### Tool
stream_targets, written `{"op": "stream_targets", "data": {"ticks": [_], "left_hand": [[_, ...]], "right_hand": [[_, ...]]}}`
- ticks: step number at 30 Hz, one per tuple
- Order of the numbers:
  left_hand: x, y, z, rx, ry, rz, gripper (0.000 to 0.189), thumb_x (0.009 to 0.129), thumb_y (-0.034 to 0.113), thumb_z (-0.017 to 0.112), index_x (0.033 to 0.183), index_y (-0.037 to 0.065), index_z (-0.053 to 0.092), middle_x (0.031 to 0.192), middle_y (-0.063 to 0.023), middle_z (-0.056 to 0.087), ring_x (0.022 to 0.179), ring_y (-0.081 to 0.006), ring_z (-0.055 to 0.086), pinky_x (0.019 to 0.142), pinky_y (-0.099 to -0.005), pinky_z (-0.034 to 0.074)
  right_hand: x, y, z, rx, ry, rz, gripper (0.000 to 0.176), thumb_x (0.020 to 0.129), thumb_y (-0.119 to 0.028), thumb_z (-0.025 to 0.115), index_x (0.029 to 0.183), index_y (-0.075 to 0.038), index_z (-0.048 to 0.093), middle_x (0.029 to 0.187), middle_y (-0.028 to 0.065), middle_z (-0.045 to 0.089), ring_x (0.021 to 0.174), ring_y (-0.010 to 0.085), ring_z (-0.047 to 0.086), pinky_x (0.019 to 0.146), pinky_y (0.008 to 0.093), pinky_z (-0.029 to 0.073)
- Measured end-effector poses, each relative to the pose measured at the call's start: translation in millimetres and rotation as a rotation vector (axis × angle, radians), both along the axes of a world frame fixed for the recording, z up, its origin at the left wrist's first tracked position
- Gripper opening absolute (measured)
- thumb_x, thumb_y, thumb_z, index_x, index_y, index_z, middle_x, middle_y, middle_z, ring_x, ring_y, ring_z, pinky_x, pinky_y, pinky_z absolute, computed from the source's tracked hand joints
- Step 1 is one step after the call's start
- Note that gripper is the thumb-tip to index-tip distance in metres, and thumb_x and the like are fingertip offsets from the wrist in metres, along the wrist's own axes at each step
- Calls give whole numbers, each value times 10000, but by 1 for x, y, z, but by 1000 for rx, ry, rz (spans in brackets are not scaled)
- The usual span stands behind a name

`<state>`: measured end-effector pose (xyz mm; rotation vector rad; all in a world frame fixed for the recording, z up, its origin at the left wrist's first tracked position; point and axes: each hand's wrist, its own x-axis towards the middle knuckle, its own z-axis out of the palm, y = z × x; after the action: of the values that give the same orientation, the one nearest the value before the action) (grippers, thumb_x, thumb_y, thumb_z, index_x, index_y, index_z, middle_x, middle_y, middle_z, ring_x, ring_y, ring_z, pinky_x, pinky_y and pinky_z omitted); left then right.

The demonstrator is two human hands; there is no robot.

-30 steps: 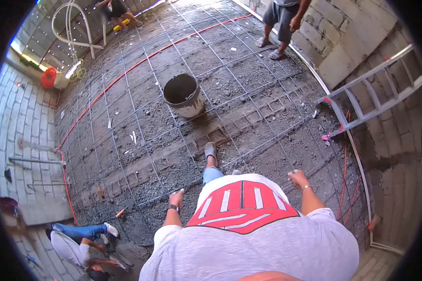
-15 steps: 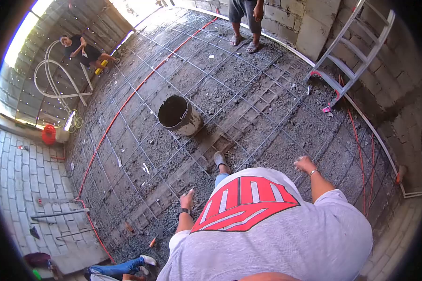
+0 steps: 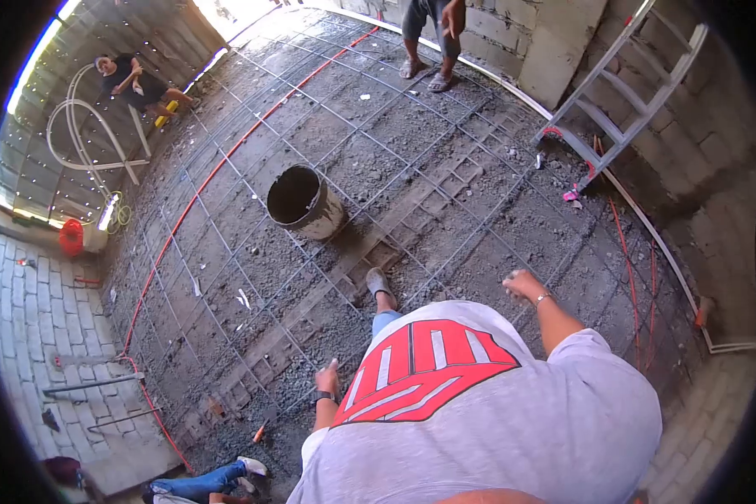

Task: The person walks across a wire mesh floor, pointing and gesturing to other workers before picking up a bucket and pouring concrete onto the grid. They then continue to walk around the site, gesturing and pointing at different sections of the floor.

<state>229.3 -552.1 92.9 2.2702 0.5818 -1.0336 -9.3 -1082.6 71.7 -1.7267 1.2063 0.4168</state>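
Note:
My left hand (image 3: 327,377), with a dark watch at the wrist, hangs beside my body over the gravel, its fingers partly curled; what they hold, if anything, is too small to tell. My right hand (image 3: 522,286) is out to the right above the rebar grid, fingers curled in, with a bracelet on the wrist. Ahead of me a dirty bucket (image 3: 322,217) stands upright on the rebar grid (image 3: 414,168), touched by neither hand. One shoe (image 3: 379,280) of mine shows below it. An orange-handled tool (image 3: 259,433) lies on the gravel to the lower left.
A person's legs (image 3: 426,34) stand at the top, near the block wall. Another person (image 3: 134,84) sits at the upper left beside white tubing (image 3: 76,139). A ladder (image 3: 622,109) leans at the right. Blue-trousered legs (image 3: 197,485) show at the lower left. A red hose (image 3: 195,199) crosses the grid.
The whole scene has shifted slightly left in view. The standing person's visible hand has moved lower and nearer the knees. My hands keep nearly the same pose.

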Motion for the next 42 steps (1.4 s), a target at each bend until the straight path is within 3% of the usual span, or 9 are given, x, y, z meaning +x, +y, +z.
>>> {"op": "stream_targets", "data": {"ticks": [9, 13, 16, 19, 21, 26, 34, 39, 42], "left_hand": [[-2, 18, -58, -385, -13, 351, 253, 802, 314, 611, 839, 70, 557, 619, -82, 527, 497, -210, 508, 412, -334, 392], [0, 12, -46, -272, -177, 49, 280, 805, 310, 605, 755, 37, 565, 645, -81, 548, 508, -169, 504, 448, -304, 403], [7, 13, -53, -444, -56, 304, 301, 802, 316, 608, 740, 27, 554, 651, -77, 551, 518, -157, 510, 458, -292, 401], [15, 20, -56, -307, 1, 271, 292, 797, 301, 624, 729, 33, 530, 641, -61, 544, 523, -166, 511, 458, -303, 402], [16, 18, -60, -353, -23, 330, 297, 794, 306, 631, 734, 34, 527, 640, -61, 543, 517, -164, 504, 460, -303, 399], [24, -15, -20, -334, -69, 232, 321, 787, 324, 636, 766, 17, 546, 665, -55, 549, 544, -157, 512, 486, -304, 407], [41, 9, -43, -84, -236, -350, 526, 737, 421, 655, 911, -70, 579, 768, -122, 602, 654, -200, 565, 586, -317, 446], [59, -8, 0, -13, -340, -142, 781, 680, 540, 657, 1057, -131, 526, 1015, -266, 587, 1019, -320, 554, 883, -358, 401], [71, -27, 57, -65, -534, -129, 754, 675, 527, 668, 1069, -102, 538, 1028, -246, 592, 1016, -319, 556, 866, -362, 416]], "right_hand": [[6, -7, 4, -30, 11, 65, 317, 779, -323, 559, 815, -15, 625, 698, 108, 645, 583, 210, 614, 585, 334, 485], [5, 4, 16, -50, 65, 61, 332, 792, -336, 551, 835, -15, 622, 721, 103, 650, 654, 224, 625, 667, 339, 482], [-7, 8, 6, -20, 75, 22, 331, 793, -337, 552, 855, -19, 623, 739, 104, 653, 673, 230, 627, 676, 338, 481], [-11, 16, 8, -35, 60, 60, 299, 841, -306, 521, 846, -13, 581, 672, 64, 636, 525, 150, 584, 463, 291, 456], [-14, 20, 15, -14, 110, 58, 371, 795, -362, 523, 858, -12, 630, 763, 120, 654, 720, 257, 629, 717, 352, 481], [-21, 22, -2, -24, 130, 33, 372, 791, -359, 508, 832, -10, 630, 800, 151, 647, 819, 299, 611, 792, 364, 457], [-28, 17, -12, -20, -44, 8, 364, 797, -356, 538, 794, 2, 604, 746, 142, 637, 618, 228, 614, 582, 348, 475], [-30, 5, 5, 161, -46, -203, 448, 848, -457, 453, 936, -29, 551, 674, 89, 583, 533, 169, 544, 473, 321, 425], [-9, -12, 1, 195, 8, -206, 475, 842, -510, 464, 1048, -82, 466, 718, 51, 558, 511, 124, 481, 438, 279, 390]]}}
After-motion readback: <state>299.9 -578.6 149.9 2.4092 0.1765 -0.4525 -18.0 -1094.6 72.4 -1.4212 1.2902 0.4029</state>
